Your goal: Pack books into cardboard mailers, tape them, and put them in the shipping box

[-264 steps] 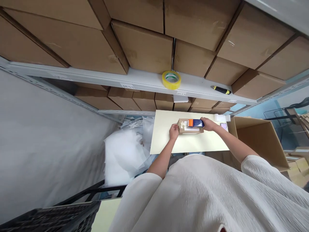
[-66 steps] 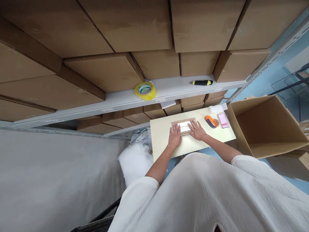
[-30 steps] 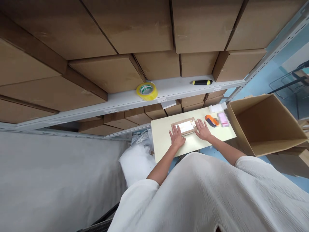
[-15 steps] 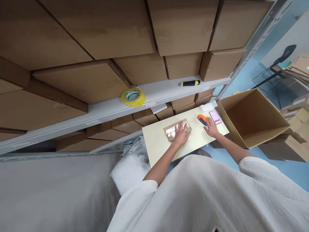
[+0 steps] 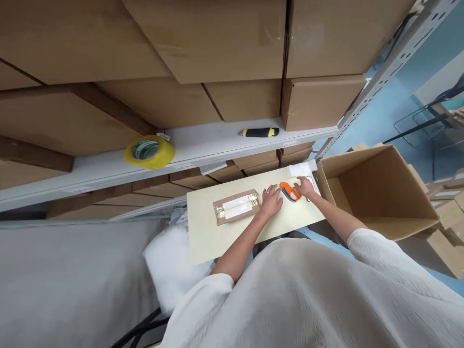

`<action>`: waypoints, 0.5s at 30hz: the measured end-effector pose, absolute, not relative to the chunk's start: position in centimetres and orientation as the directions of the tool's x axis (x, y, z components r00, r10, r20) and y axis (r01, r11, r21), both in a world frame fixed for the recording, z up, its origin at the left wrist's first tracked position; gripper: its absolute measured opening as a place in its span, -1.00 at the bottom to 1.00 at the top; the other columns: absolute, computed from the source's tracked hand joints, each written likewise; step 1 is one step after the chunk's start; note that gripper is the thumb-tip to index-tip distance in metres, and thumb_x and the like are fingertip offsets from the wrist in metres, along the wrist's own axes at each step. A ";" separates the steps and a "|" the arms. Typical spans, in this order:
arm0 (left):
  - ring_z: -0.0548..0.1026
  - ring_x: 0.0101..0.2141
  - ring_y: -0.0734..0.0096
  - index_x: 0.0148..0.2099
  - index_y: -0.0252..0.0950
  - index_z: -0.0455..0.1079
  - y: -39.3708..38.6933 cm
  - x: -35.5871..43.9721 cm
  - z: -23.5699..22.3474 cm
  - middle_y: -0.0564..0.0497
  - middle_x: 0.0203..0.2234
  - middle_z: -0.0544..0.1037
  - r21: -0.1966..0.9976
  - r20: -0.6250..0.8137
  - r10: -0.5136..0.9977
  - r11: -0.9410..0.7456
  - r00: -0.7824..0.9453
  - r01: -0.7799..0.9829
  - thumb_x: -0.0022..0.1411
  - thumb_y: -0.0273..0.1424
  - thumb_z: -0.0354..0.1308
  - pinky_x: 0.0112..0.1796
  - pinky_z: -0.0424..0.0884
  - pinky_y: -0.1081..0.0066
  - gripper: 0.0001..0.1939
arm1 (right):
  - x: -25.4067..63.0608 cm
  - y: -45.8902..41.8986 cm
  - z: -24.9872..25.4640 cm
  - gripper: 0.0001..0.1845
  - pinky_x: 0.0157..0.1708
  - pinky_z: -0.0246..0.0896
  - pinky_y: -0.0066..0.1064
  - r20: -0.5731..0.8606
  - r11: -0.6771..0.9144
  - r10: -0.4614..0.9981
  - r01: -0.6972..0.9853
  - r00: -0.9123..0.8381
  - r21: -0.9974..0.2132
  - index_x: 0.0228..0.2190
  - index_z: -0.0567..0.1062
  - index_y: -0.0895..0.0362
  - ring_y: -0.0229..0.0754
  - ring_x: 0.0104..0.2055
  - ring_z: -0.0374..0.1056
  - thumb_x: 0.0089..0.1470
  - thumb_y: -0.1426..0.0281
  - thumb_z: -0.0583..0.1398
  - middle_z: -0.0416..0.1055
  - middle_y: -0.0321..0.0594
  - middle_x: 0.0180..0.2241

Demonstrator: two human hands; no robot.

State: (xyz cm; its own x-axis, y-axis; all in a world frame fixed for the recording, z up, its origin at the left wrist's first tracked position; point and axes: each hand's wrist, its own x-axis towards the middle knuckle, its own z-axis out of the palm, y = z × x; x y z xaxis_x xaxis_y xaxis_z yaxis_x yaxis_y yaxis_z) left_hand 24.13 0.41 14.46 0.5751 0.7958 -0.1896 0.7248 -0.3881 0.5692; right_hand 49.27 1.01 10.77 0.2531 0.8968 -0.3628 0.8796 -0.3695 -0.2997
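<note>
On the cream board (image 5: 203, 241) lies a long cardboard box (image 5: 237, 207) with a white label and shiny tape over it. My left hand (image 5: 270, 205), fingers spread, rests by the box's right end, off its top. An orange and dark blue tape dispenser (image 5: 290, 192) lies just right of those fingertips. My right hand (image 5: 305, 187) has its fingers bent at the dispenser's right end and seems to grip it; the contact is partly hidden. Beneath that hand, a phone (image 5: 311, 181) shows only in part.
A large open carton (image 5: 377, 188) stands right of the board. White packing material (image 5: 302, 168) lies at the board's far edge. The shelf above bears a yellow tape roll (image 5: 149, 152), a box cutter (image 5: 259, 132) and several cartons (image 5: 322, 101). White foam sheets (image 5: 174, 266) are at left.
The dispenser was set down after earlier use on the box. Both hands pressed the label flat; then my left hand left the box's top, and my right moved to the dispenser. The view shifted.
</note>
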 end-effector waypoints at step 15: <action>0.26 0.46 -0.03 0.32 -0.17 0.45 0.2 29.8 11.4 -0.19 0.43 0.37 0.684 -0.188 0.912 -0.145 0.365 0.715 0.40 -0.46 0.16 0.45 0.11 -0.12 -0.52 | 50.0 10.3 5.0 -0.36 0.12 0.26 0.01 -0.368 -0.530 0.834 0.782 0.411 -0.327 0.12 0.38 0.13 0.26 0.19 0.28 0.16 0.03 0.34 0.33 0.18 0.19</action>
